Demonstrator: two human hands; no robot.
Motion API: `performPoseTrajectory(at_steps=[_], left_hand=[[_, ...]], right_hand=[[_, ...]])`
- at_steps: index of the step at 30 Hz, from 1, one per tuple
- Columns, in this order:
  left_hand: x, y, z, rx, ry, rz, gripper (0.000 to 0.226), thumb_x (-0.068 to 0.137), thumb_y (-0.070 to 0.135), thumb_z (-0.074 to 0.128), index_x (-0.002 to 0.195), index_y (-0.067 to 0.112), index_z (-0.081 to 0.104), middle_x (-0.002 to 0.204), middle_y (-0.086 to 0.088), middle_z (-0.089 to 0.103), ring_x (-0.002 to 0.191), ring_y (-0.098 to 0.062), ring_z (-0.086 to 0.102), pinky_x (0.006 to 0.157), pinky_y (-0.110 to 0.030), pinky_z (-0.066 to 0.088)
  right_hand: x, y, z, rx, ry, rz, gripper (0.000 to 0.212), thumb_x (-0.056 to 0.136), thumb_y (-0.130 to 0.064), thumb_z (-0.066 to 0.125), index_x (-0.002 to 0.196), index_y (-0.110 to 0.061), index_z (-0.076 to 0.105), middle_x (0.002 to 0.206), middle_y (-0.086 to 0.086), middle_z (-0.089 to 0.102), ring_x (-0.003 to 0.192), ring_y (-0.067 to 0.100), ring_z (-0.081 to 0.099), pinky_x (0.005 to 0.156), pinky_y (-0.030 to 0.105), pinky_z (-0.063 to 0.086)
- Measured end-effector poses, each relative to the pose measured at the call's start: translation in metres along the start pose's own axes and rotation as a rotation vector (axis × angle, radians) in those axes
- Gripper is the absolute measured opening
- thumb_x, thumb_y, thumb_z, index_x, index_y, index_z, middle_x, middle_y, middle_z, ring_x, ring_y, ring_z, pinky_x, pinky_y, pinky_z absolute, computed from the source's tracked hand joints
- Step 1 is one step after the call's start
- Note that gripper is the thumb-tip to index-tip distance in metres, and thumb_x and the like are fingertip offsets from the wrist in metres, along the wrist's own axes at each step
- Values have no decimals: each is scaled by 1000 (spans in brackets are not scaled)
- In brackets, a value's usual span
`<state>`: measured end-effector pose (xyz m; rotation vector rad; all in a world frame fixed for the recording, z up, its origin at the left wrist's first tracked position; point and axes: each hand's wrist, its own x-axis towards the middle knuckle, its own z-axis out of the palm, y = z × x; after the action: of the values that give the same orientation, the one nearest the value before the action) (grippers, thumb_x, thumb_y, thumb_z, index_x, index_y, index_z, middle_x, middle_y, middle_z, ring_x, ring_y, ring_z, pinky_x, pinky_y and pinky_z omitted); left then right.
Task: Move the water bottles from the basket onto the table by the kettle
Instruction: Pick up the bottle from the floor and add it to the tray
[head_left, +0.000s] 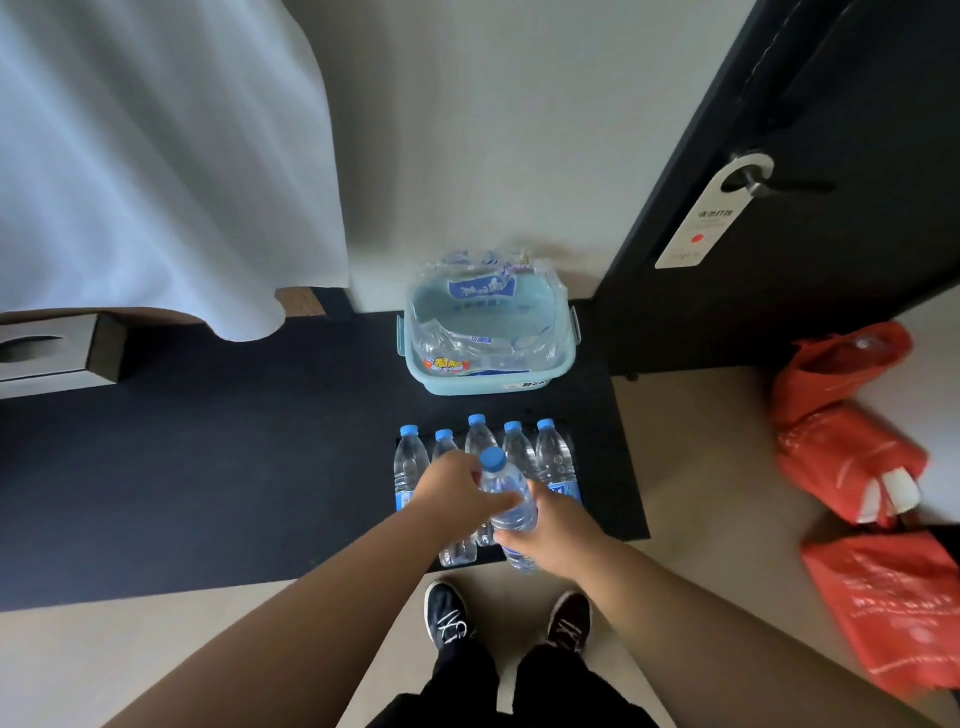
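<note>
counter (208, 467): black, low | rear, against wall: pale blue basket (415, 358) | front edge: row of upright blue-capped water bottles (553, 457) | far left: grey tissue box (52, 353) | floor (701, 467) alongside: red bags (852, 457)

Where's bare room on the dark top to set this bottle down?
Widest: dark top left of the bottle row and basket, out to the tissue box. Thin strips between basket and row, and right of the row. Crowded around the held bottle.
</note>
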<state>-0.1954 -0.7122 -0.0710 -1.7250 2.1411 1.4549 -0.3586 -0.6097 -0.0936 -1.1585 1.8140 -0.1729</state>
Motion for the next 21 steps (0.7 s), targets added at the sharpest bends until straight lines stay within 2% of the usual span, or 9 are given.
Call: performPoseTrajectory(at_steps=[2, 4, 7, 8, 11, 12, 15, 18, 21], left_hand=[[9, -2, 7, -11, 3, -16, 47, 65, 66, 76, 70, 25, 54, 59, 10, 49, 50, -6, 44, 50, -23, 36], [17, -5, 14, -12, 6, -25, 40, 74, 64, 76, 76, 29, 57, 67, 14, 54, 60, -3, 52, 54, -22, 36], [26, -18, 21, -44, 13, -68, 49, 81, 64, 73, 117, 32, 66, 94, 17, 60, 86, -6, 61, 73, -25, 48], [27, -24, 21, -32, 17, -92, 51, 82, 64, 72, 119, 29, 65, 99, 15, 60, 91, -7, 62, 78, -28, 52], [29, -47, 21, 28, 64, -157, 34, 82, 63, 71, 99, 35, 61, 103, 14, 62, 97, -10, 64, 81, -34, 54], [29, -55, 20, 39, 82, -180, 33, 82, 63, 71, 104, 40, 61, 107, 14, 62, 99, -11, 63, 83, -34, 54], [29, -77, 19, 102, 175, -253, 61, 84, 60, 70, 137, 31, 57, 125, 5, 60, 115, -19, 59, 97, -41, 54], [31, -99, 20, 138, 242, -347, 64, 86, 60, 66, 138, 24, 54, 133, -1, 56, 125, -24, 51, 102, -45, 50], [33, -118, 26, 150, 213, -440, 69, 88, 64, 62, 139, 19, 50, 138, -5, 54, 129, -27, 49, 104, -47, 47]], right_hand=[[9, 3, -2, -2, -2, 27, 51, 81, -58, 77, 123, -38, 57, 98, -18, 72, 85, -1, 67, 82, 33, 59], [18, 6, -3, -36, 13, 64, 63, 79, -65, 74, 130, -33, 55, 99, -16, 68, 86, 6, 67, 76, 29, 55], [30, 12, -6, -100, 33, 134, 73, 75, -74, 66, 132, -30, 54, 102, -13, 68, 91, 12, 67, 78, 33, 57], [34, 13, -8, -96, 42, 158, 73, 73, -76, 63, 130, -31, 55, 101, -12, 69, 89, 11, 68, 77, 34, 59], [45, 22, -14, -63, 86, 226, 69, 72, -74, 61, 125, -32, 56, 93, -12, 69, 82, 9, 68, 73, 37, 61], [48, 26, -17, -64, 97, 246, 70, 73, -74, 62, 127, -30, 57, 93, -11, 69, 81, 11, 69, 72, 36, 61], [57, 36, -25, -97, 118, 298, 82, 76, -75, 62, 138, -23, 53, 96, -6, 71, 84, 17, 71, 69, 35, 59], [67, 43, -28, -112, 139, 340, 79, 78, -73, 63, 136, -21, 54, 102, -4, 70, 92, 21, 71, 77, 39, 61], [76, 49, -27, -151, 134, 384, 78, 82, -74, 61, 135, -17, 54, 95, -4, 66, 88, 22, 68, 69, 36, 59]])
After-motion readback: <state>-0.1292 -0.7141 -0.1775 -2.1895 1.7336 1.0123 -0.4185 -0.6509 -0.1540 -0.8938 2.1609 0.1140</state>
